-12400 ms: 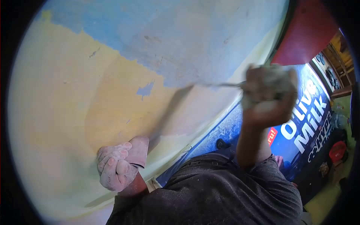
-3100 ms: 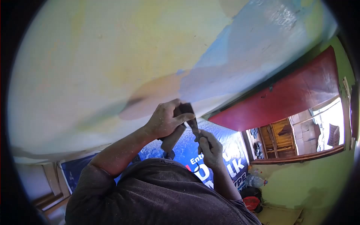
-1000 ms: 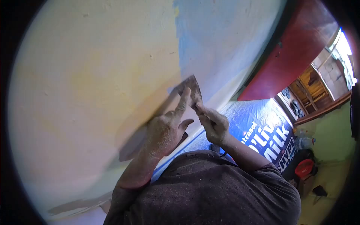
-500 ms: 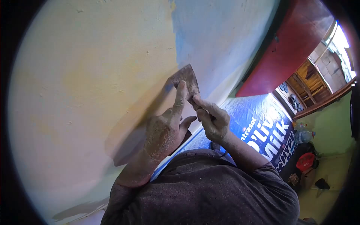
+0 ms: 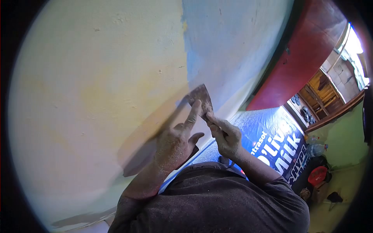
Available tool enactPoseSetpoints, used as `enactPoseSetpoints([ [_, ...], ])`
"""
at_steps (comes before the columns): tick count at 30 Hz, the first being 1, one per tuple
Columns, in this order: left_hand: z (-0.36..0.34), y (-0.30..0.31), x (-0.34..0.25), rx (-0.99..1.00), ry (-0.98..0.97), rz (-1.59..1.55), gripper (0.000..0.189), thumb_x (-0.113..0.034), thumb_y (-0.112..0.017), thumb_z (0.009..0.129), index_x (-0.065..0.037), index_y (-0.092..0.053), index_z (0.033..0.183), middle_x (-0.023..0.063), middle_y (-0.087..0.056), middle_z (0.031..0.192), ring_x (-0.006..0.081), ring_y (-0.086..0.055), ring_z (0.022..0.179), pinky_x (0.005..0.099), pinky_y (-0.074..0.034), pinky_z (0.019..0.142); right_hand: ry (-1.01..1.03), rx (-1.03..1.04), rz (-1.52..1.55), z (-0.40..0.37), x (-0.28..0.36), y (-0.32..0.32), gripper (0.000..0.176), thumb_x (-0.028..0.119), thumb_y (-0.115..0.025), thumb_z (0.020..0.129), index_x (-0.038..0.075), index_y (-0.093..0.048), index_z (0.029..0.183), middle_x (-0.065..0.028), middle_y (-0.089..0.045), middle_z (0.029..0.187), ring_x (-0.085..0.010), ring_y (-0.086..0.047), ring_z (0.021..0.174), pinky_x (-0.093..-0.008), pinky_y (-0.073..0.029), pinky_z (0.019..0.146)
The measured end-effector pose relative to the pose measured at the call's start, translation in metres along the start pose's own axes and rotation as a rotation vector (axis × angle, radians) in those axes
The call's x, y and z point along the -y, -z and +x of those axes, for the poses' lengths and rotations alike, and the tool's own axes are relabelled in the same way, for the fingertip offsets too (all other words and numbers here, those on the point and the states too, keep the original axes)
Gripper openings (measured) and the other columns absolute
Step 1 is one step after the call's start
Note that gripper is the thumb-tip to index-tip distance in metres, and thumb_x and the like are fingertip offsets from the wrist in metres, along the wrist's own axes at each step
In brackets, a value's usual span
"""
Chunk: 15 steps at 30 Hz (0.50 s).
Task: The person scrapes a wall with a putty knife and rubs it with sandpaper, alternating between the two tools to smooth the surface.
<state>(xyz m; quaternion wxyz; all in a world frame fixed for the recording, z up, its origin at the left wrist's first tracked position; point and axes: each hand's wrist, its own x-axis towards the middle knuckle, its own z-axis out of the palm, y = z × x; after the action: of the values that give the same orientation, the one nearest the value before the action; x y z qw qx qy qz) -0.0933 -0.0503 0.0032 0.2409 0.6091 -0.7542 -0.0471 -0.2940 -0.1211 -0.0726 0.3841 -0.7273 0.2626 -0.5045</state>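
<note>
A metal scraper (image 5: 201, 100) with a dusty, worn blade lies against the painted wall (image 5: 116, 77), near the border between the yellowish and blue paint. My right hand (image 5: 227, 136) is closed around its lower end. The index finger of my left hand (image 5: 175, 143) presses on the blade's face, while its thumb is held apart and the other fingers are partly hidden. Pale dust covers both hands. Something dark, too hidden to name, shows beneath my left hand.
To the right hangs a red door (image 5: 287, 66), beside an open doorway with footwear (image 5: 307, 114) outside. A blue printed banner (image 5: 272, 143) covers the floor. Plastic bottles (image 5: 316, 149) and a red object (image 5: 317, 175) stand by the green wall (image 5: 345, 136).
Both hands and the scraper appear slightly lower and farther right in the view. The wall and the door have also shifted a little in the picture.
</note>
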Motion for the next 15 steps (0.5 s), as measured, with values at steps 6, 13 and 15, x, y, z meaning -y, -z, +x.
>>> enactPoseSetpoints([
  [6, 0.003, 0.011, -0.011, 0.060, 0.057, -0.014, 0.108, -0.028, -0.088, 0.097, -0.006, -0.022, 0.179, 0.0203, -0.076, 0.084, 0.0315, -0.080, 0.075, 0.0444, -0.063, 0.071, -0.106, 0.007, 0.020, -0.007, 0.008, 0.001, 0.036, 0.000, -0.069, 0.110, 0.000, -0.072, 0.146, -0.0173, -0.082, 0.112, -0.0166, -0.078, 0.093, -0.0310, -0.062, 0.081],
  [13, 0.009, 0.012, -0.015, -0.053, 0.073, -0.133, 0.108, -0.029, -0.088, 0.097, -0.011, -0.022, 0.180, 0.0224, -0.073, 0.078, 0.0376, -0.078, 0.074, 0.0502, -0.061, 0.069, -0.017, -0.030, 0.051, 0.015, 0.023, 0.001, 0.036, -0.001, -0.069, 0.110, 0.001, -0.073, 0.146, -0.0144, -0.081, 0.105, -0.0146, -0.074, 0.088, -0.0309, -0.060, 0.077],
  [15, 0.009, 0.014, -0.015, 0.002, 0.075, -0.064, 0.108, -0.028, -0.088, 0.097, -0.009, -0.022, 0.180, 0.0184, -0.072, 0.075, 0.0353, -0.077, 0.070, 0.0482, -0.060, 0.069, -0.055, -0.027, 0.045, 0.004, 0.015, 0.001, 0.037, -0.001, -0.069, 0.110, 0.002, -0.073, 0.146, -0.0139, -0.080, 0.103, -0.0140, -0.074, 0.087, -0.0307, -0.060, 0.077],
])
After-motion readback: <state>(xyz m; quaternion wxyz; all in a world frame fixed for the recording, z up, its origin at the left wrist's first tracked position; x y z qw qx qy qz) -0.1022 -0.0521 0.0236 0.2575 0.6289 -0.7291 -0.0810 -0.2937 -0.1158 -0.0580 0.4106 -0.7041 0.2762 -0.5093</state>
